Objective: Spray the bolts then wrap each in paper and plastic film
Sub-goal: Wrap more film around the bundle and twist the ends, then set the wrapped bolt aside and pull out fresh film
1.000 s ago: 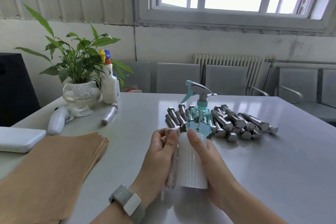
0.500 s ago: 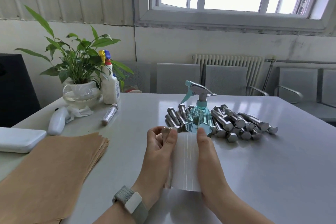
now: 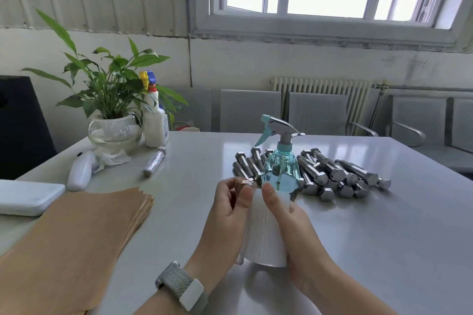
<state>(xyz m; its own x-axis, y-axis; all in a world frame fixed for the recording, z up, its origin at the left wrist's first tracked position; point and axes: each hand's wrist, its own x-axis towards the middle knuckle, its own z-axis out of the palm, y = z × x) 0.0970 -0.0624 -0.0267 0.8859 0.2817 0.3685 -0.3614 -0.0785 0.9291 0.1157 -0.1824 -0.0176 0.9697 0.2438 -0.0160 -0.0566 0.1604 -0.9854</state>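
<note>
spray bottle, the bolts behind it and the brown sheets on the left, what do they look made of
Spray bottle: see-through teal plastic, glossy, tube visible inside; trigger head looks silver and teal plastic.
Bolts: bare grey metal, probably steel, with dull shine on the hex heads.
Brown sheets: matte kraft-like paper, thin stacked edges.

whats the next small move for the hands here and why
Probably keep turning the paper-wrapped bolt, pinched in the left hand, against the film roll that the right hand holds. The film looks only partly round the bolt, and it joins the roll.
</note>
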